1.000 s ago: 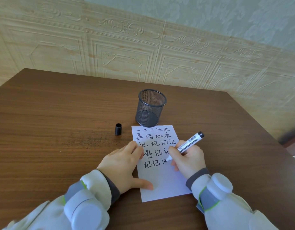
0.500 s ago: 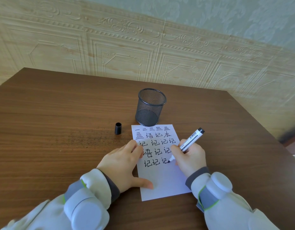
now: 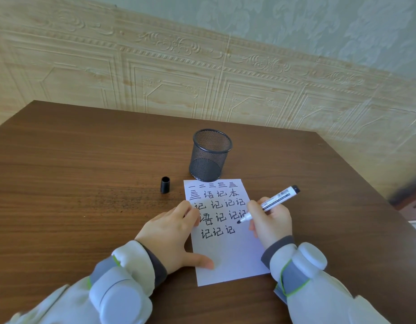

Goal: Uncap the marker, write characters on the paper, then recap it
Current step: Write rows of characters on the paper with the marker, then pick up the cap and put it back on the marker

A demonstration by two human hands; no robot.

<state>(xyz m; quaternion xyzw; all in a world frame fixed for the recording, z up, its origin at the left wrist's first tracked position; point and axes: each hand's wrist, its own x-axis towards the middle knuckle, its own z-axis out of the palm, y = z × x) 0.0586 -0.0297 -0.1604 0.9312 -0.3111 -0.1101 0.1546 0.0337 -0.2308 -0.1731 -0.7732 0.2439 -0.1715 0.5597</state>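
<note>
Uncapped white marker (image 3: pixel 270 203) with black tip, above inked paper (image 3: pixel 228 256)

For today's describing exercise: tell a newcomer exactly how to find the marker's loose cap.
Start at the black mesh pen cup on the brown table. Look down-left, just left of the paper. The cap is the small black tube standing alone, touching nothing.

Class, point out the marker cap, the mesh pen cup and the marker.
marker cap (image 3: pixel 165 184): head view, on its side wall.
mesh pen cup (image 3: pixel 208 160): head view, on its front mesh.
marker (image 3: pixel 276 199): head view, on its labelled barrel.
</note>
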